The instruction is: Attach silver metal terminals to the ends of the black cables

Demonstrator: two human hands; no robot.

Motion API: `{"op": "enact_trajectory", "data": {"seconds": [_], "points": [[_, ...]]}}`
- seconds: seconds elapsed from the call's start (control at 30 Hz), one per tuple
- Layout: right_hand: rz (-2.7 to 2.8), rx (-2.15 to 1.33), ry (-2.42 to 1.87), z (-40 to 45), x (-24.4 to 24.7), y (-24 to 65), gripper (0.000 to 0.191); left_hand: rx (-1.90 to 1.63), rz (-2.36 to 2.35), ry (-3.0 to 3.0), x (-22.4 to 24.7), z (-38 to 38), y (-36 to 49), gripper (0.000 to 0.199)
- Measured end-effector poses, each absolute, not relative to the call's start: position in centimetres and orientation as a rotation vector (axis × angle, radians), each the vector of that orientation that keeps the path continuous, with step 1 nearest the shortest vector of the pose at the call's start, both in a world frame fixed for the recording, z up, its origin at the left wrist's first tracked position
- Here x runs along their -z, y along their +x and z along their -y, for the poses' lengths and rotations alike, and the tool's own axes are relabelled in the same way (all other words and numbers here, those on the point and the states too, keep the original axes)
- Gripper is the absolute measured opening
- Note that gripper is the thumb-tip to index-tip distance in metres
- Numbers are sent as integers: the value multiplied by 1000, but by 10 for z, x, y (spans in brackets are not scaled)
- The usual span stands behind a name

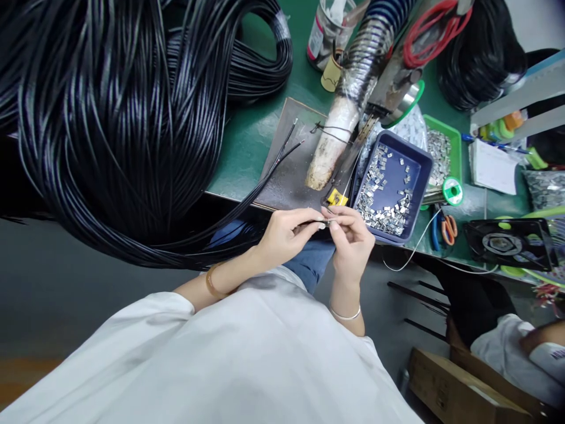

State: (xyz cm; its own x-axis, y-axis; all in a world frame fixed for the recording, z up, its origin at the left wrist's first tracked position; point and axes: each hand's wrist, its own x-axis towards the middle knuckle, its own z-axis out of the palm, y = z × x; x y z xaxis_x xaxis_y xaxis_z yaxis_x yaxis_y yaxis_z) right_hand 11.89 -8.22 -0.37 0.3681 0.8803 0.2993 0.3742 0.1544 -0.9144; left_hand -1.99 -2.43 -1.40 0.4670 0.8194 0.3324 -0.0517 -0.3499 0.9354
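Observation:
My left hand pinches the end of a thin black cable between thumb and fingertips, just over the table's front edge. Meeting it there, my right hand has its fingers closed on a tiny piece at the cable's tip; a small metal connector may be in them, but the fingers hide most of it. To the right of my right hand stands a dark blue tray of small silvery metal connectors. Two stripped black cable ends lie on a dark board beyond my left hand.
A large bundle of black cables fills the left side. A flexible duct points down at the board, beside a solder spool. Farther right are a green tray, pliers and a fan. Another person's sleeve shows lower right.

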Motion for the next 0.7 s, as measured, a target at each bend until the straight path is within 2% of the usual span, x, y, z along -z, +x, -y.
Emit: {"op": "enact_trajectory", "data": {"seconds": [0.1, 0.17, 0.27, 0.4, 0.6, 0.7], "points": [[1076, -860, -1324, 78, 8, 123, 20, -994, -573, 1311, 13, 26, -17, 13], [1075, -854, -1337, 77, 7, 124, 20, -921, -538, 1154, 12, 26, -17, 14], [1071, -627, -1414, 79, 3, 123, 11, -847, -544, 1007, 10, 25, -18, 16], [1025, -373, -1423, 80, -2, 124, 12, -815, -601, 962, 9, 21, -18, 28], [1183, -98, -1490, 79, -3, 127, 3, -852, -648, 921, 11, 17, -13, 26], [1378, 61, -1459, 80, -3, 124, 16, -860, -654, 928, 10, 15, -11, 24]]}}
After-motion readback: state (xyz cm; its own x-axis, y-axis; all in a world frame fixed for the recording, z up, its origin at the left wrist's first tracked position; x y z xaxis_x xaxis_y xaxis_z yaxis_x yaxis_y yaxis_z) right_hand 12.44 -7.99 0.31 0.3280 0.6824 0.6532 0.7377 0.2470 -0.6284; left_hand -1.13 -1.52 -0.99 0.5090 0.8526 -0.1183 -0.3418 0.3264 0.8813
